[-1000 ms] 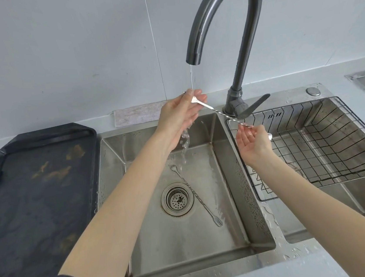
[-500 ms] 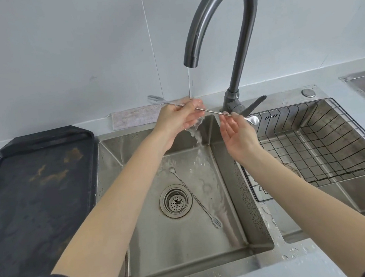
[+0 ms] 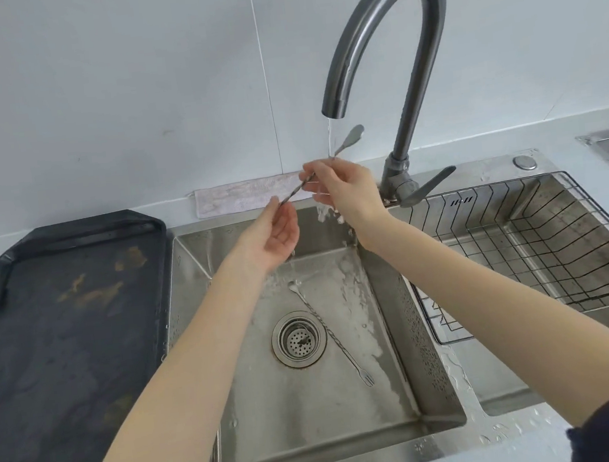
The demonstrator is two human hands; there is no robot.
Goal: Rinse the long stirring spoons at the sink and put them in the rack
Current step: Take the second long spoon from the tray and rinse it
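A long twisted stirring spoon [image 3: 300, 187] slants under the running tap, its bowl up beside the water stream. My right hand [image 3: 346, 192] pinches the shaft near its upper part. My left hand [image 3: 271, 236] lies palm up lower left, thumb and fingertips at the spoon's lower end, which is hidden there. A second long spoon [image 3: 328, 332] with a small fork end lies flat on the floor of the sink basin [image 3: 317, 419], beside the drain [image 3: 299, 339]. The wire rack [image 3: 547, 241] sits in the right basin with nothing in it.
The tall dark faucet [image 3: 403, 79] arches over my hands, water running, its lever pointing right. A stained black tray [image 3: 60, 334] lies left of the sink. A pale cloth [image 3: 238, 196] rests along the wall. Water drops cover the front rim.
The spoon has swung round: its bowl, earlier low on the right, now points up by the stream. My right hand moved left under the tap; my left hand dropped down and left.
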